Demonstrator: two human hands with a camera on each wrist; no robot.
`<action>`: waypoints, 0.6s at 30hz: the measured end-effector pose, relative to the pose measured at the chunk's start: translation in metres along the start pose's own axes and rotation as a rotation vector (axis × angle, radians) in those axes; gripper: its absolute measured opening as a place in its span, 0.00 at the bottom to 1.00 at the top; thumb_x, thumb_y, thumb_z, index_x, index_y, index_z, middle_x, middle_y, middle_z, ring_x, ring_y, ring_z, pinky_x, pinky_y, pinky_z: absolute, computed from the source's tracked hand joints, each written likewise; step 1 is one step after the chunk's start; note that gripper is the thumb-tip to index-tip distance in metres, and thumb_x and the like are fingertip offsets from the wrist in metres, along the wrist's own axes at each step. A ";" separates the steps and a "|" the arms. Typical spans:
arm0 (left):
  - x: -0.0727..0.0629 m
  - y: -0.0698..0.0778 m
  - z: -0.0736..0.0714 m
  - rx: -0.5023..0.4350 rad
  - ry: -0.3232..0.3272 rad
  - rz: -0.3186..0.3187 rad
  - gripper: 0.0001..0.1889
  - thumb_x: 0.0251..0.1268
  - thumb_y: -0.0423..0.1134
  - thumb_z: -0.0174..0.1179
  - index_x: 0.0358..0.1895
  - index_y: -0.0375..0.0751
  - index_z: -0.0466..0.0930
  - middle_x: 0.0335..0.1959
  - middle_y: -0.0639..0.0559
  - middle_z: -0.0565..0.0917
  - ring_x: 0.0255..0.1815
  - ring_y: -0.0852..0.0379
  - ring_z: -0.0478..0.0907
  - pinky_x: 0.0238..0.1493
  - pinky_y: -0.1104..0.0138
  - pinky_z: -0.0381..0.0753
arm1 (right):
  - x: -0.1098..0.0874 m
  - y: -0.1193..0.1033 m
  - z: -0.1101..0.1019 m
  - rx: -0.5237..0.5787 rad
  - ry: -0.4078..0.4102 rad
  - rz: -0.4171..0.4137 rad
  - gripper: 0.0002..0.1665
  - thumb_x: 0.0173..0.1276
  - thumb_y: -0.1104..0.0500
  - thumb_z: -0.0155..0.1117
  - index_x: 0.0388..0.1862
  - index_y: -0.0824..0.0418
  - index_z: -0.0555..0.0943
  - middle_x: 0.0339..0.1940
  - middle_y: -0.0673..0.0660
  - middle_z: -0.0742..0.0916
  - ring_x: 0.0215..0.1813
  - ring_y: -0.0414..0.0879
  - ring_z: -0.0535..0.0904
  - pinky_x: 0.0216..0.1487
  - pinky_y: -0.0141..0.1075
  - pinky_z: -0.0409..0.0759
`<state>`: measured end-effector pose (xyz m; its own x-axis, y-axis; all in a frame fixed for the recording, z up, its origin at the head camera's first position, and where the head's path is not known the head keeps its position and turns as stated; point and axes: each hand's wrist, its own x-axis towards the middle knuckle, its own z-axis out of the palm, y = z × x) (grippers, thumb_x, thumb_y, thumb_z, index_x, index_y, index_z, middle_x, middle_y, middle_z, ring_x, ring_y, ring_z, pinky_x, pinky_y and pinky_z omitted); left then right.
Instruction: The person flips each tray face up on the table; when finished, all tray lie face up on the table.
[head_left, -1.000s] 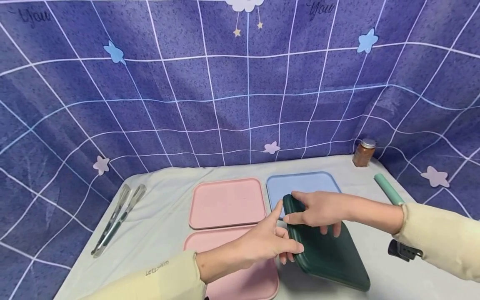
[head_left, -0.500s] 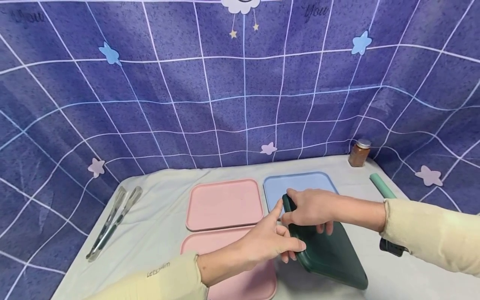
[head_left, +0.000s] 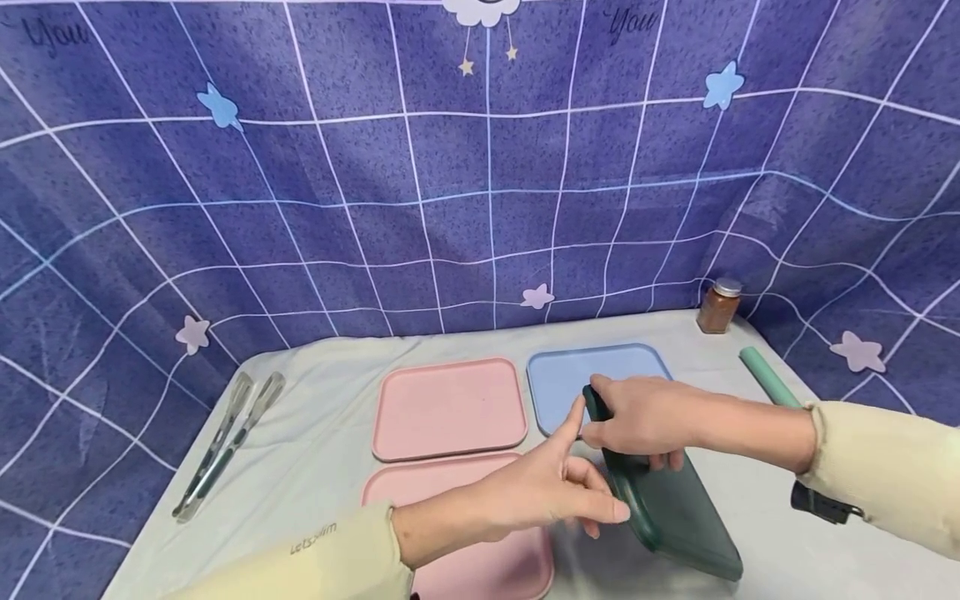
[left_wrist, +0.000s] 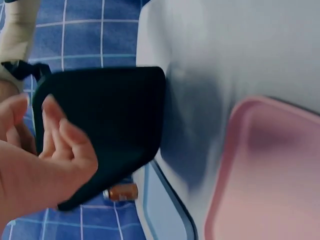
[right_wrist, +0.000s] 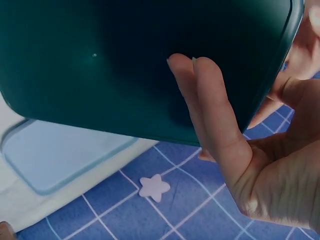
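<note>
A dark green tray stands tilted above the table, its raised edge facing the left hand. The right hand grips its upper edge; in the right wrist view two fingers lie along the tray's face. Beside that edge is the left hand, index finger extended and the other fingers loosely bent. In the left wrist view the left hand overlaps the tray, with nothing pinched between thumb and fingers. Behind the tray lies a blue tray, partly covered by the right hand.
A pink tray lies flat at the middle, and another pink tray sits in front, partly under the left arm. Metal tongs are at the left. A brown jar and a green cylinder stand toward the right.
The dark green tray has shifted right with the right hand and tilted more steeply. The left hand has moved slightly right, and its fingers have come off the tray's edge.
</note>
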<state>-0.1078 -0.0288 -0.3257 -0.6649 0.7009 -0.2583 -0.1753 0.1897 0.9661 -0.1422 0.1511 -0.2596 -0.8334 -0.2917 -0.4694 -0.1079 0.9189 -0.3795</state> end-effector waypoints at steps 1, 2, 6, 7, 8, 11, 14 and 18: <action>-0.001 -0.001 -0.002 0.015 -0.032 -0.004 0.61 0.63 0.39 0.68 0.80 0.62 0.21 0.31 0.58 0.86 0.29 0.61 0.82 0.37 0.70 0.75 | -0.003 0.001 -0.002 0.000 0.006 -0.001 0.51 0.70 0.46 0.58 0.82 0.63 0.47 0.24 0.58 0.84 0.19 0.50 0.83 0.18 0.40 0.81; -0.002 -0.002 -0.004 0.032 -0.059 -0.009 0.61 0.63 0.39 0.67 0.80 0.63 0.21 0.32 0.59 0.87 0.30 0.61 0.83 0.38 0.70 0.75 | -0.006 0.003 -0.004 -0.002 0.013 -0.002 0.51 0.70 0.46 0.58 0.82 0.63 0.48 0.22 0.58 0.84 0.19 0.49 0.83 0.18 0.40 0.81; -0.004 -0.012 -0.015 0.094 -0.110 -0.030 0.57 0.64 0.38 0.67 0.82 0.57 0.29 0.35 0.58 0.87 0.32 0.61 0.84 0.41 0.70 0.78 | -0.017 0.016 -0.017 0.001 0.048 -0.016 0.49 0.69 0.48 0.58 0.82 0.63 0.51 0.29 0.55 0.86 0.20 0.46 0.82 0.18 0.40 0.81; -0.004 -0.016 -0.017 0.113 -0.103 -0.032 0.56 0.64 0.38 0.67 0.82 0.55 0.31 0.34 0.58 0.87 0.32 0.60 0.85 0.39 0.70 0.78 | -0.019 0.021 -0.020 0.004 0.059 -0.022 0.49 0.69 0.48 0.58 0.82 0.63 0.51 0.31 0.54 0.86 0.21 0.45 0.82 0.18 0.40 0.81; -0.003 -0.019 -0.020 0.133 -0.093 -0.034 0.54 0.64 0.39 0.66 0.83 0.53 0.34 0.34 0.57 0.87 0.33 0.60 0.85 0.38 0.70 0.78 | -0.021 0.025 -0.023 0.008 0.065 -0.026 0.49 0.69 0.49 0.57 0.82 0.63 0.51 0.32 0.53 0.85 0.22 0.45 0.82 0.18 0.40 0.81; 0.001 -0.031 -0.030 0.178 -0.049 -0.046 0.49 0.66 0.40 0.64 0.83 0.52 0.40 0.35 0.54 0.88 0.34 0.58 0.85 0.35 0.69 0.79 | -0.026 0.041 -0.031 0.043 0.081 -0.031 0.48 0.68 0.52 0.55 0.82 0.63 0.49 0.33 0.52 0.83 0.24 0.44 0.82 0.19 0.40 0.81; 0.005 -0.042 -0.038 0.224 -0.013 -0.058 0.43 0.68 0.41 0.62 0.82 0.54 0.48 0.37 0.53 0.88 0.36 0.57 0.85 0.36 0.66 0.81 | -0.031 0.060 -0.040 0.086 0.083 -0.037 0.46 0.71 0.53 0.54 0.82 0.62 0.48 0.35 0.54 0.81 0.25 0.45 0.81 0.20 0.41 0.80; 0.009 -0.053 -0.047 0.273 0.004 -0.071 0.37 0.69 0.42 0.61 0.79 0.50 0.58 0.40 0.53 0.88 0.39 0.57 0.83 0.37 0.65 0.81 | -0.041 0.088 -0.052 0.117 0.109 -0.025 0.43 0.75 0.55 0.53 0.82 0.62 0.49 0.41 0.57 0.80 0.25 0.46 0.79 0.21 0.41 0.80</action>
<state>-0.1387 -0.0653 -0.3790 -0.6607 0.6767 -0.3247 -0.0200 0.4166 0.9089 -0.1455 0.2578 -0.2323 -0.8856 -0.2781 -0.3720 -0.0711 0.8727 -0.4830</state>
